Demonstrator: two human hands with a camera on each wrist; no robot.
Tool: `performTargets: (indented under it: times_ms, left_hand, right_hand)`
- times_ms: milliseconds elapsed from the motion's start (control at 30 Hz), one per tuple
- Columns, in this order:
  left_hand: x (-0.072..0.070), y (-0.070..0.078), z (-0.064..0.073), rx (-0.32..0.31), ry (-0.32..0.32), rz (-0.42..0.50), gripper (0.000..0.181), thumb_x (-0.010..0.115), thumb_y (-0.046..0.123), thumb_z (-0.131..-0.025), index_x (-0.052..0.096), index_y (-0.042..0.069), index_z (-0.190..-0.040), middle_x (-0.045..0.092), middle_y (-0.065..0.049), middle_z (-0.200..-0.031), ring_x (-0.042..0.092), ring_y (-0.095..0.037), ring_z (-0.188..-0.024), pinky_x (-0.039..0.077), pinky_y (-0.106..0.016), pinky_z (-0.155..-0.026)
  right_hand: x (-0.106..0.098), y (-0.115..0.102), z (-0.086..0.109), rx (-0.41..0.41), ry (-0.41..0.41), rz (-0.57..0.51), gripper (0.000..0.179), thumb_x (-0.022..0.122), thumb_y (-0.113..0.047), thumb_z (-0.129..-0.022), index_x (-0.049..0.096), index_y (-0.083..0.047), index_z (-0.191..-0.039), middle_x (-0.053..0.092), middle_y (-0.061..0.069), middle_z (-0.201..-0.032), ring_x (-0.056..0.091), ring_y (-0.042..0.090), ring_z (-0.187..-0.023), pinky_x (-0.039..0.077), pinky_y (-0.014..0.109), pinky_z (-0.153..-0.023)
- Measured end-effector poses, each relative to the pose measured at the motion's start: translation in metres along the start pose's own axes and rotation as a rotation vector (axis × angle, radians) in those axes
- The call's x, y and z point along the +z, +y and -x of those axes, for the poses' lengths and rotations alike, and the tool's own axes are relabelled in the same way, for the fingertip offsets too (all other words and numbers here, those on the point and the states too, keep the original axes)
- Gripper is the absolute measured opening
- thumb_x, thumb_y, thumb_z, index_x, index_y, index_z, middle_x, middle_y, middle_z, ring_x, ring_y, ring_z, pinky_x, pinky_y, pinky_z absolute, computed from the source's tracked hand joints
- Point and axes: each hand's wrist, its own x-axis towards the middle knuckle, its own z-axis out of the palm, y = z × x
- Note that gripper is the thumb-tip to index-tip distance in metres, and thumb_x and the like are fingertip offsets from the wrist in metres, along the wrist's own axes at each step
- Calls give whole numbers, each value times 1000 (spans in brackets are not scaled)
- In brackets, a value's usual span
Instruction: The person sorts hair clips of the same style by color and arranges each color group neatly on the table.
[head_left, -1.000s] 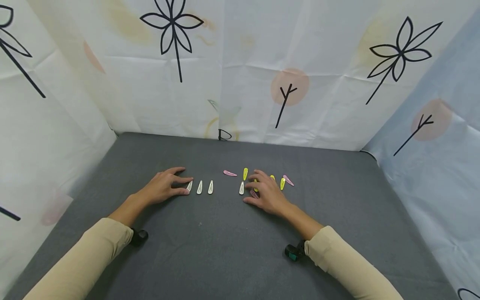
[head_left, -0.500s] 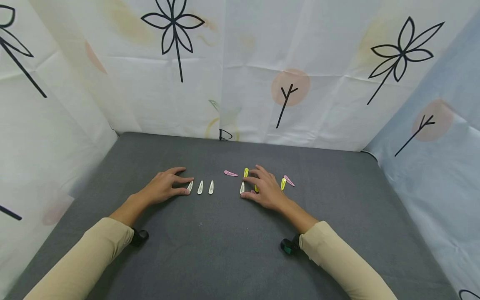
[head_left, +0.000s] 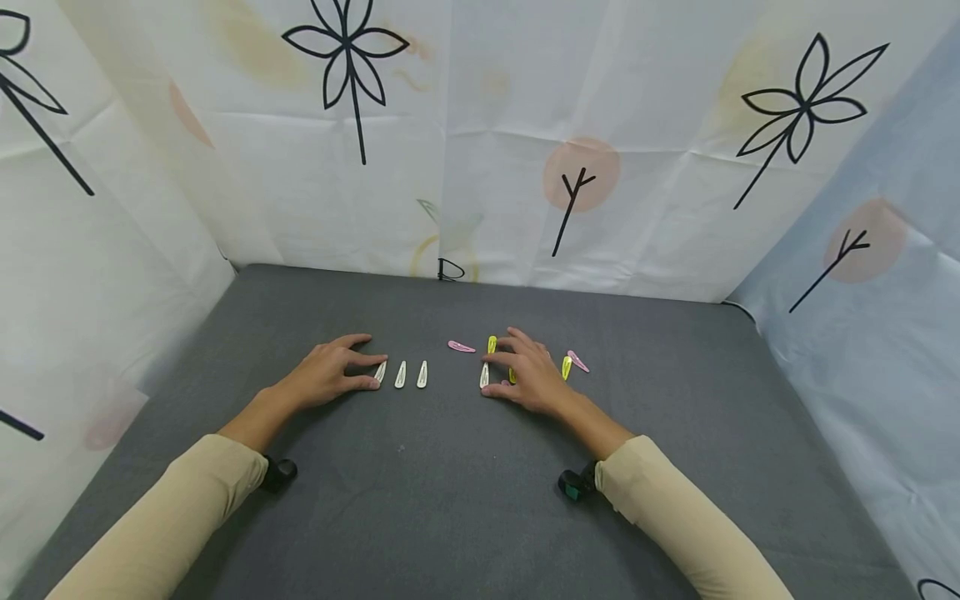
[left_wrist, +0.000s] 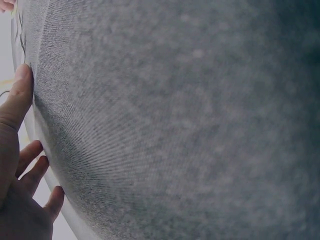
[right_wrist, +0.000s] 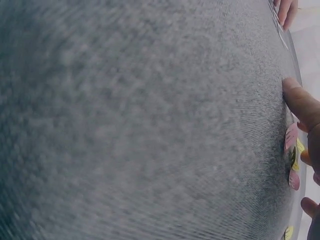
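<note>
My left hand (head_left: 330, 372) pinches the leftmost white snap hair clip (head_left: 381, 372) between thumb and index finger, low on the grey cloth. Just right of it lie two more white hair clips, one (head_left: 401, 375) beside the other (head_left: 422, 375). My right hand (head_left: 535, 377) has thumb and index finger at the two ends of a fourth white clip (head_left: 484, 377), pinching it. Its palm and other fingers partly cover a yellow clip (head_left: 512, 375). In the right wrist view, pink clips (right_wrist: 291, 136) show near the right thumb (right_wrist: 300, 102).
A pink clip (head_left: 461, 347) and a yellow clip (head_left: 492, 344) lie behind the right hand's fingertips. Right of that hand are another yellow clip (head_left: 566, 367) and a pink one (head_left: 577, 361). White patterned curtains (head_left: 487, 183) border the grey table (head_left: 420, 500).
My right hand has shifted slightly left, and its thumb and index finger have come onto the white clip. My left hand has stayed in place.
</note>
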Motion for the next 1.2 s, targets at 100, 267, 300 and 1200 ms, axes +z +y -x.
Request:
performTargets:
  times_ms: [100, 267, 300, 1200]
  left_hand:
    - [1, 0, -1, 1, 1, 0, 53, 74, 40, -88, 65, 14, -134, 43, -27, -148, 42, -48, -134, 33, -66, -103]
    - [0, 0, -1, -3, -3, -1, 53, 74, 39, -89, 65, 14, -134, 43, -27, -148, 41, -48, -134, 32, -66, -104]
    - [0, 0, -1, -4, -3, 0, 53, 74, 39, -89, 65, 14, -134, 43, -27, -148, 41, -48, -134, 32, -66, -104]
    - [-2, 1, 0, 3, -11, 1, 52, 73, 38, -89, 64, 13, -135, 43, -28, -148, 41, -49, -134, 31, -69, -103]
  right_hand:
    - [0, 0, -1, 10, -19, -8, 54, 79, -42, -84, 69, -12, -128, 54, 16, -140, 29, 38, -145, 28, 65, -108]
    - [-2, -3, -3, 20, -31, -11, 52, 79, -41, -85, 70, -11, -126, 53, 17, -141, 27, 39, -146, 28, 64, -108]
    - [-2, -4, -4, 20, -28, -5, 51, 79, -41, -84, 70, -11, -125, 53, 17, -141, 26, 40, -146, 28, 64, -108]
    - [23, -45, -33, -15, -44, -13, 49, 76, -38, -88, 68, -9, -127, 53, 15, -141, 24, 41, -147, 25, 62, -110]
